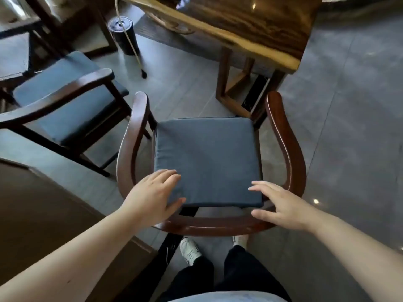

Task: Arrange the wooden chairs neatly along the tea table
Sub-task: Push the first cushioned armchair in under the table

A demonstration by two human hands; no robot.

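Observation:
A dark wooden armchair with a curved backrest and a blue seat cushion stands right in front of me, facing the wooden tea table. My left hand hovers with spread fingers over the cushion's near left corner. My right hand is spread above the backrest rail at the near right corner; neither hand grips anything. A second wooden armchair with a blue seat stands to the left, turned at an angle.
A black cylinder with a light cord stands on the grey tiled floor by the table. A brown cabinet top lies at my lower left. My feet are just behind the chair. Open floor stretches to the right.

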